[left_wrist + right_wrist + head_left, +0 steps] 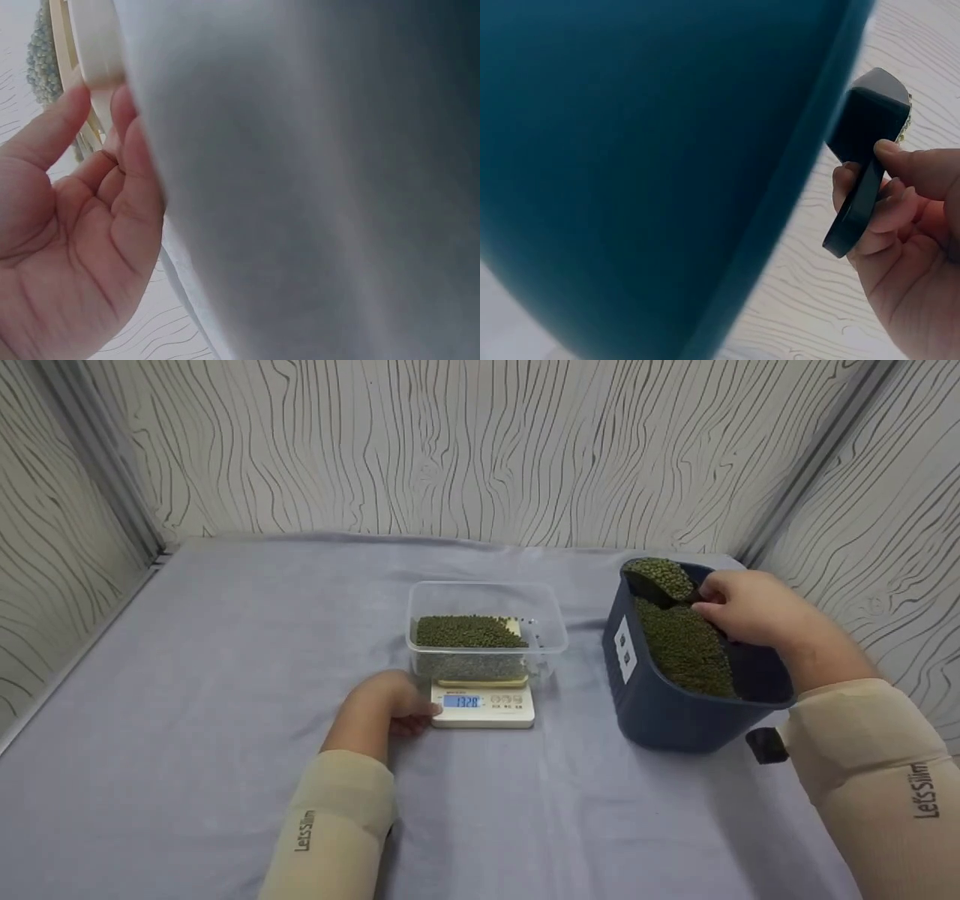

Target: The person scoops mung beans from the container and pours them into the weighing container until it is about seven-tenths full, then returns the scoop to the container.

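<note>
My right hand [750,604] grips the handle of a black scoop [877,112] heaped with green mung beans. The scoop is tilted at the far inner side of a dark blue bin [667,727], over more mung beans [686,652]. At the front left corner of a white kitchen scale [484,716], my left hand [390,701] pinches the edge, thumb on the top side and fingers lower down. The scale's blue display is lit with digits. On its platform stands a clear plastic box [487,592], partly filled with mung beans [465,631] that slope down toward its right.
A pale cloth [225,682] covers the table. A white label [625,650] is on the bin's left face. Panels with a wood-line pattern [465,450] enclose the back and sides. A black strap piece [766,745] sticks out by the right sleeve.
</note>
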`<state>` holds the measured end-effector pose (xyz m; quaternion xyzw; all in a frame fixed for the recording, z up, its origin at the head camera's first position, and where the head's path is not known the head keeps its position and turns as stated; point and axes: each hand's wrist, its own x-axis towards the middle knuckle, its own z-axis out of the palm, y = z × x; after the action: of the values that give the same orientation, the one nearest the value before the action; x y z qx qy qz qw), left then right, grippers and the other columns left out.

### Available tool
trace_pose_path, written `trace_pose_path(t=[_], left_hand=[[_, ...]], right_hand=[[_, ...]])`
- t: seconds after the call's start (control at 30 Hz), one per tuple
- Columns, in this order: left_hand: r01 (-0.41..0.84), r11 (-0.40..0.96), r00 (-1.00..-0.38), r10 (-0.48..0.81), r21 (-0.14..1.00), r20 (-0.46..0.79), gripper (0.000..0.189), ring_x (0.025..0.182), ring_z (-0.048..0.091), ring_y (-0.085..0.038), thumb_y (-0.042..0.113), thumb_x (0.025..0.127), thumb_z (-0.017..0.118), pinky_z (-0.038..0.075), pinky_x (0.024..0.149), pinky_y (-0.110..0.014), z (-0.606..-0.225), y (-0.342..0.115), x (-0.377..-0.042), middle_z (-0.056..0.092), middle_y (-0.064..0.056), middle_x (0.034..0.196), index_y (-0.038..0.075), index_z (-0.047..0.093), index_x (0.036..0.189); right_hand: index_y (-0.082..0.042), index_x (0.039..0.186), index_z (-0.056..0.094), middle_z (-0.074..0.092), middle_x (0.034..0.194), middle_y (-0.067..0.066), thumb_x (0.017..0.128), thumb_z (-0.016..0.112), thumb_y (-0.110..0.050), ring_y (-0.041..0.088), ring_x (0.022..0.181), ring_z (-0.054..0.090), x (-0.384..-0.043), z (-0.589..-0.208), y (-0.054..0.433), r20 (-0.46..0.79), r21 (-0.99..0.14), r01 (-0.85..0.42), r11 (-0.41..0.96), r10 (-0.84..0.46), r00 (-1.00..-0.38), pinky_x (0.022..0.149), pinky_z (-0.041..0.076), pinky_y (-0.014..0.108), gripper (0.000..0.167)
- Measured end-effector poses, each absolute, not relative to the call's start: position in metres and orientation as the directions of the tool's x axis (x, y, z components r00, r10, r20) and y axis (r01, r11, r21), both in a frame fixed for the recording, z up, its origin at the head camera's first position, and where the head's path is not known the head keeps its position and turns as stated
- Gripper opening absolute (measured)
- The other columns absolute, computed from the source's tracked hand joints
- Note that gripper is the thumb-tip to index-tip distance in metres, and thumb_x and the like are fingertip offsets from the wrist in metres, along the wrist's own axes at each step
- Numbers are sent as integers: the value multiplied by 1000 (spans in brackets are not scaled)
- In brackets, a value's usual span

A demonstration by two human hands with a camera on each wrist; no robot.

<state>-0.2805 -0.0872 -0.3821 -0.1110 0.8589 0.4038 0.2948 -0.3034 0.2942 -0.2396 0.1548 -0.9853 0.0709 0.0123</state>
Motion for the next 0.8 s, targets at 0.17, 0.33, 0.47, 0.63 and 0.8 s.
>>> trace_pose_path(t=[0.17,0.33,0.47,0.63,0.8], left_hand=[[-429,655,-801,41,622,-597,18,59,57,-11,21,84,66,49,58,-23,-382,-87,-281,60,-2,67,6,66,75],[-433,656,-792,51,618,-608,18,59,57,-12,22,85,65,49,58,-24,-382,-87,-281,60,-3,67,6,65,75],[-437,652,-786,58,620,-615,18,60,57,-12,21,85,65,49,59,-24,-381,-88,-281,60,-2,68,6,66,77],[-417,668,-793,65,616,-606,19,60,56,-12,23,85,66,49,59,-24,-381,-89,-282,60,-2,67,5,66,78],[-408,679,-797,61,611,-601,20,59,56,-12,23,85,66,49,58,-24,-380,-88,-281,61,-2,68,5,67,78]], right_hand=[[3,93,59,60,88,18,89,55,-15,33,83,56,-304,-237,281,43,-169,-315,934,-312,-949,76,42,51,19],[1,89,60,61,81,13,88,56,-14,26,73,55,-305,-236,267,57,-160,-343,925,-339,-939,72,43,45,16],[0,91,59,61,82,12,89,56,-17,25,73,55,-305,-237,255,34,-157,-348,924,-347,-937,70,43,44,17],[1,96,56,58,86,15,92,53,-18,27,75,53,-306,-238,237,-18,-184,-342,921,-351,-936,70,42,43,20],[0,97,54,55,85,13,93,52,-17,23,68,51,-306,-239,219,-57,-196,-351,916,-368,-928,64,40,39,18]])
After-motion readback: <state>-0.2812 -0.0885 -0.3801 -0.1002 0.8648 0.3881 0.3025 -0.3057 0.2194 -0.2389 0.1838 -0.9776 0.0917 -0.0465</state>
